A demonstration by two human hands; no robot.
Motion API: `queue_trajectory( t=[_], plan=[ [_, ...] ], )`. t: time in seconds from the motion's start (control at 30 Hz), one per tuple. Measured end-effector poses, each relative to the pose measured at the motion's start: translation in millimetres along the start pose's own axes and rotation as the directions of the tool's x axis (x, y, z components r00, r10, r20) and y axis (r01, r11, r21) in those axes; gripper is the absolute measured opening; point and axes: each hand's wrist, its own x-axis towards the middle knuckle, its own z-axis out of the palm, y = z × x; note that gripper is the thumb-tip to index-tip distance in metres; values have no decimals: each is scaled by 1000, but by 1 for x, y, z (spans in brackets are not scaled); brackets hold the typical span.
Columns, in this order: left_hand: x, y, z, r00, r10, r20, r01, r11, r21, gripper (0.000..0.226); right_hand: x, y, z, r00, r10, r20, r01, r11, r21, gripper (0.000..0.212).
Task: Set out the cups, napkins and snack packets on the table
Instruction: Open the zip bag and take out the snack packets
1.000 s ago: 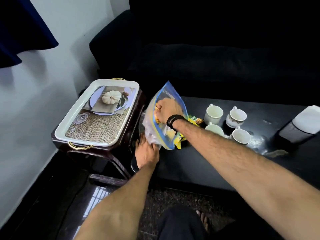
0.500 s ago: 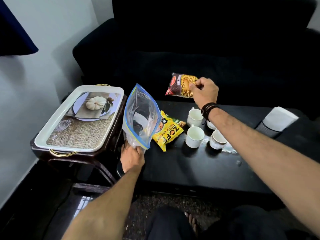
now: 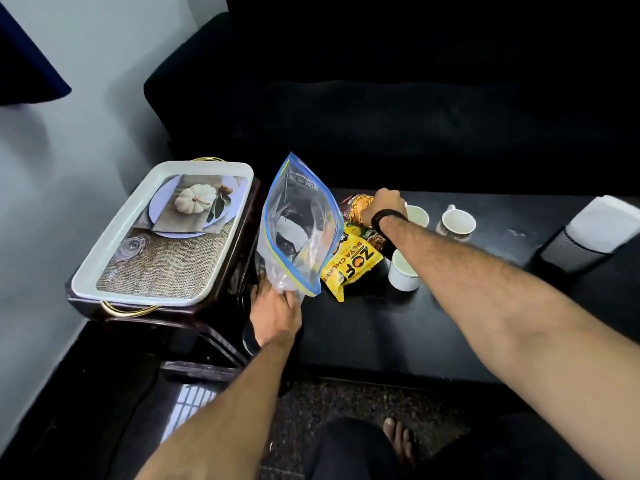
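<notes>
Behind everything sits a dark sofa (image 3: 415, 109), and in front of it the low black table (image 3: 398, 327) carries the task's things. To the left, on a dark side stand, lies a white tray (image 3: 104, 268) with gold handles and a printed pumpkin picture.

Standing upright at the table's left end is a clear zip bag (image 3: 298, 223) with a blue edge — its long axis runs near vertical, mouth pointing up and tilted a little toward the sofa. The left hand (image 3: 275, 315) is clamped on the bag's bottom corner, holding it up.

Just right of the bag lies a yellow snack packet (image 3: 351, 266), flat on the table, its long axis running diagonally from near-left to far-right. Past it, a dark red snack packet (image 3: 356, 206) lies against the table's far part; the right hand (image 3: 386, 206) is closed on its edge, wrist wearing a black band.

Three white cups show: one (image 3: 417, 215) just beside the right hand, one (image 3: 457, 223) further right, one (image 3: 401, 271) nearer, partly under the forearm. At the far right edge a black mesh holder (image 3: 568, 251) carries white napkins (image 3: 606, 220) — well apart from the packets.
</notes>
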Motion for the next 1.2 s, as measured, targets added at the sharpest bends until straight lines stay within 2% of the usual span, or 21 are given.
queue_trajectory(
  t=[0.07, 0.13, 0.2, 0.23, 0.33, 0.4, 0.47, 0.57, 0.63, 0.7, 0.73, 0.77, 0.8, 0.83, 0.87, 0.9, 0.97, 1.03, 1.1, 1.13, 1.2],
  plan=[
    [1, 1, -1, 1000, -1, -13, 1, 1000, -12, 46, -5, -3, -11, 992, -80, -99, 75, 996, -47, 39],
    [-1, 2, -2, 1000, -5, -28, 4, 999, -36, 57, -15, -12, -28, 977, -153, -146, 176, 971, 162, 56],
    [-2, 3, -2, 999, -15, -46, 12, 998, -67, 62, -32, -25, -47, 978, -199, 65, 141, 855, 498, 96],
    [-2, 3, -2, 999, -18, -44, 15, 997, -70, 61, -42, -31, -56, 942, -266, 204, 97, 800, 592, 115],
    [-1, 0, -1, 997, 51, 51, -52, 998, 23, 59, -81, -44, -61, 794, -411, 448, 51, 779, 625, 138],
    [-1, -2, 0, 988, 88, 125, -94, 995, 41, 59, -107, -50, -49, 774, -407, 486, 117, 846, 521, 146],
    [-3, 1, -6, 981, 85, 172, -80, 996, -32, 58, -126, -53, -30, 820, -388, 421, 207, 887, 414, 136],
    [-9, 15, -29, 984, 135, 119, -96, 954, -286, 60, -131, -55, -18, 911, -368, 184, 299, 899, 319, 86],
    [-6, 28, -50, 986, 160, 38, -129, 894, -429, 71, -126, -53, -30, 921, -360, 152, 290, 890, 351, 66],
    [2, 45, -74, 998, 48, 33, -21, 820, -572, 85, -120, -46, -52, 930, -319, 184, 197, 852, 485, 53],
    [7, 55, -88, 992, -44, 118, 114, 712, -693, 97, -117, -42, -64, 932, -299, 202, 126, 793, 596, 47],
    [13, 65, -100, 966, -90, 243, 253, 537, -804, 110, -114, -37, -77, 931, -291, 222, 51, 704, 708, 43],
    [18, 74, -112, 931, -65, 359, 358, 346, -867, 121, -114, -33, -93, 925, -293, 240, -14, 607, 795, 42],
    [22, 82, -123, 900, 16, 435, 423, 201, -884, 129, -115, -29, -106, 916, -307, 257, -56, 539, 840, 43],
    [24, 89, -133, 877, 114, 467, 451, 145, -881, 132, -119, -25, -120, 903, -328, 278, -81, 505, 859, 45],
    [26, 98, -142, 860, 212, 465, 445, 137, -885, 132, -123, -23, -131, 885, -352, 303, -97, 497, 862, 46],
    [24, 120, -158, 830, 367, 421, 394, 148, -907, 121, -132, -19, -148, 857, -376, 352, -106, 539, 836, 42],
    [16, 142, -170, 836, 422, 350, 310, 162, -937, 85, -144, -17, -161, 871, -371, 323, -7, 647, 763, 28],
    [7, 164, -180, 900, 295, 322, 279, 177, -944, 36, -151, -14, -172, 915, -361, 182, 159, 736, 658, 15],
    [5, 174, -183, 928, 202, 313, 281, 173, -944, 21, -155, -11, -176, 936, -348, 58, 242, 754, 611, 14],
    [4, 190, -186, 957, 70, 280, 270, 132, -954, 14, -166, -2, -183, 927, -310, -209, 371, 689, 622, 30]
  ],
)
